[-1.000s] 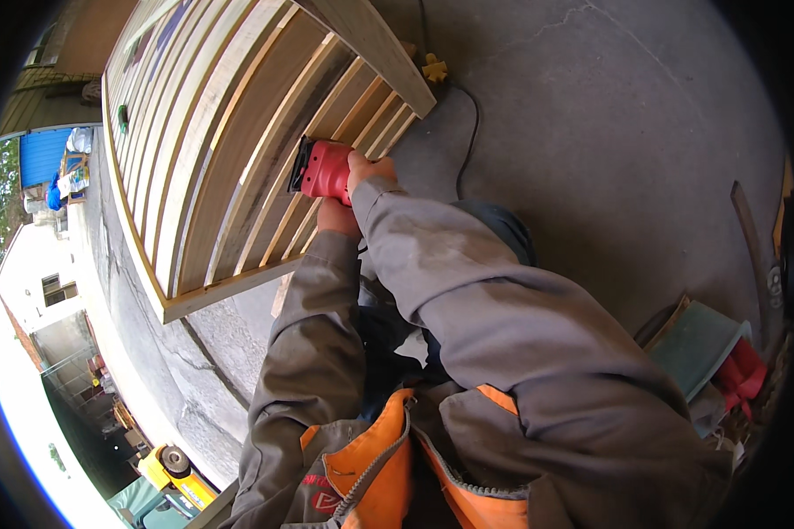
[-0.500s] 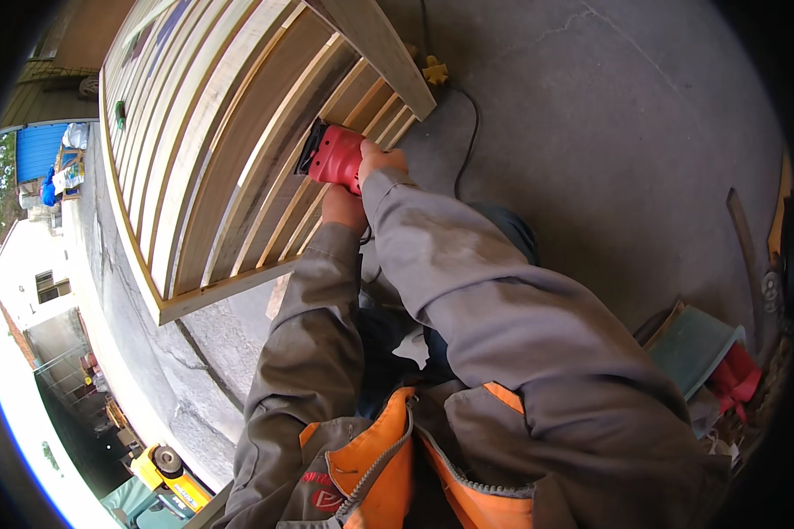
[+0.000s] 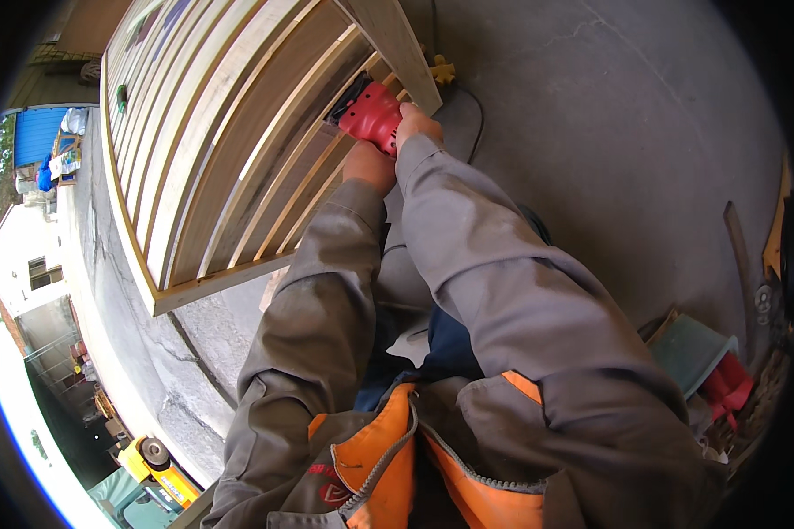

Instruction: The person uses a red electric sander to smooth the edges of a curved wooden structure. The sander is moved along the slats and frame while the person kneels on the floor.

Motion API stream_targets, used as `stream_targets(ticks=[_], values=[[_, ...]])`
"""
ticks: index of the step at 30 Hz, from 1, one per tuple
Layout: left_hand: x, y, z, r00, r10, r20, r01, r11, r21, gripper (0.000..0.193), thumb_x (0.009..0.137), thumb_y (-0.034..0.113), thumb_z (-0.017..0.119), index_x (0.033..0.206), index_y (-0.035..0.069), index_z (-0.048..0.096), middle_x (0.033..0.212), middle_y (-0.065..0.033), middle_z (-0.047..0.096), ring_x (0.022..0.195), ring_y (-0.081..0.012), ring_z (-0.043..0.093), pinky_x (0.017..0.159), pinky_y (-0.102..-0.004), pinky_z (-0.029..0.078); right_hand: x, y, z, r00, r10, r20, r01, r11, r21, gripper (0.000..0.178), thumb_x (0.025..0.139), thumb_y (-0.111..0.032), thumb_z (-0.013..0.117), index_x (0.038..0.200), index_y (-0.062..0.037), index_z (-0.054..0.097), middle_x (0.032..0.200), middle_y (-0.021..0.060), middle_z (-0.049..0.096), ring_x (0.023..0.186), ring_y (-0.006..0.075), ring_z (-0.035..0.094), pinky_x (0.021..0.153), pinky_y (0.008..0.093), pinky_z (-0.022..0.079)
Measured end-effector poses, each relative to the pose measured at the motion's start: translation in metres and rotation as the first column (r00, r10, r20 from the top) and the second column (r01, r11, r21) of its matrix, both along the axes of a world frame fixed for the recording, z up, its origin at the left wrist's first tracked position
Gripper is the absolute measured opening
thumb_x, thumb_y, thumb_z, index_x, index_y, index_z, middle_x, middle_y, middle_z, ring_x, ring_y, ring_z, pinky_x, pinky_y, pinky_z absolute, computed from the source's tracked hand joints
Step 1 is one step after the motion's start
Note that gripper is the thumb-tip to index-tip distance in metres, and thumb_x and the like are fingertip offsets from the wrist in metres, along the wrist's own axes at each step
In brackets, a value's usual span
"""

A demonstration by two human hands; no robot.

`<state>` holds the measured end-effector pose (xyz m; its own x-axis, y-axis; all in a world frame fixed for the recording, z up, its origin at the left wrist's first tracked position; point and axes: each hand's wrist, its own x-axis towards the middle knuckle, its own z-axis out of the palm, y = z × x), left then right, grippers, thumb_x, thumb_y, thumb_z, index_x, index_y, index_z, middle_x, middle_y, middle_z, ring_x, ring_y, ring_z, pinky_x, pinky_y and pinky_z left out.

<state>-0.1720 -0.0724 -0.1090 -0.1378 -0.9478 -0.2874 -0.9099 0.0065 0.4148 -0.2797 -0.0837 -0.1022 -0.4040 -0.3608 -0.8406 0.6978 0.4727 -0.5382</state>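
Both my arms reach forward to a red electric sander [image 3: 373, 115] with a black base. My left hand [image 3: 370, 167] is closed round its near lower side, while my right hand [image 3: 417, 126] grips its right rear end. The sander's black pad faces the slats of a large pale wooden frame [image 3: 238, 123], close to the frame's right-hand corner. Whether the pad touches the wood is hard to make out. My fingers are partly hidden behind the tool and my wrists.
A yellow plug or socket [image 3: 443, 70] with a black cord [image 3: 480, 119] lies on the grey concrete floor [image 3: 609, 159] beyond the frame's corner. At the lower right stands a greenish bin [image 3: 692, 348] by a red object [image 3: 728, 388]. A yellow machine [image 3: 157, 472] is far off at lower left.
The sander, with both my hands on it, has moved right and away from me along the slats, nearer the frame's right-hand board. The view has shifted slightly.
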Motion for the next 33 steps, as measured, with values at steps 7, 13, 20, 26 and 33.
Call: stream_targets(ticks=[7, 13, 20, 26, 33], values=[[-0.002, -0.001, 0.003, 1.0, -0.004, -0.028, 0.004, 1.0, 0.031, 0.046, 0.079, 0.035, 0.082, 0.1, -0.005, 0.07, 0.104, -0.0305, 0.072, 0.104, -0.0461, 0.069, 0.088, -0.0502, 0.055, 0.003, -0.008, -0.025, 0.995, -0.082, 0.058, 0.084, 0.995, -0.046, 0.058, 0.084, -0.039, 0.08, 0.117, 0.0068, 0.068, 0.12, 0.0254, 0.072, 0.102, 0.0359, 0.074, 0.09, 0.0434, 0.06], [0.006, 0.011, 0.003, 0.988, -0.006, -0.155, 0.001, 1.0, -0.03, 0.05, 0.079, 0.037, 0.082, 0.104, -0.005, 0.069, 0.103, -0.0303, 0.073, 0.104, -0.0465, 0.069, 0.087, -0.05, 0.055, 0.012, 0.007, 0.002, 0.993, -0.05, -0.104, 0.051, 0.999, 0.008, 0.06, 0.085, -0.041, 0.078, 0.119, 0.0084, 0.067, 0.118, 0.0263, 0.072, 0.103, 0.0367, 0.074, 0.091, 0.0444, 0.059], [0.034, 0.022, 0.002, 0.979, 0.027, -0.202, -0.036, 0.999, -0.04, 0.054, 0.078, 0.037, 0.085, 0.11, -0.003, 0.067, 0.105, -0.0285, 0.073, 0.104, -0.0446, 0.07, 0.088, -0.0483, 0.055, 0.031, 0.022, 0.028, 0.982, 0.126, -0.142, -0.122, 0.992, 0.036, 0.064, 0.084, -0.044, 0.078, 0.117, 0.01, 0.067, 0.115, 0.027, 0.073, 0.095, 0.0363, 0.076, 0.082, 0.0431, 0.061], [0.053, 0.039, -0.003, 0.985, 0.121, -0.123, -0.117, 0.992, 0.039, 0.056, 0.076, 0.038, 0.087, 0.113, 0.001, 0.068, 0.108, -0.0254, 0.074, 0.107, -0.0418, 0.071, 0.091, -0.0466, 0.055, 0.052, 0.028, -0.008, 0.964, 0.22, -0.152, -0.217, 0.976, 0.032, 0.068, 0.084, -0.046, 0.077, 0.124, 0.0081, 0.065, 0.123, 0.0282, 0.07, 0.108, 0.0394, 0.072, 0.095, 0.0439, 0.057], [0.079, 0.058, -0.018, 0.982, 0.134, -0.131, -0.13, 0.991, 0.037, 0.059, 0.075, 0.041, 0.087, 0.114, 0.001, 0.068, 0.109, -0.0238, 0.075, 0.107, -0.0405, 0.071, 0.091, -0.0465, 0.055, 0.08, 0.041, -0.033, 0.954, 0.248, -0.167, -0.257, 0.966, -0.038, 0.073, 0.087, -0.044, 0.075, 0.135, 0.008, 0.055, 0.131, 0.0285, 0.066, 0.113, 0.0414, 0.069, 0.099, 0.0447, 0.054]])
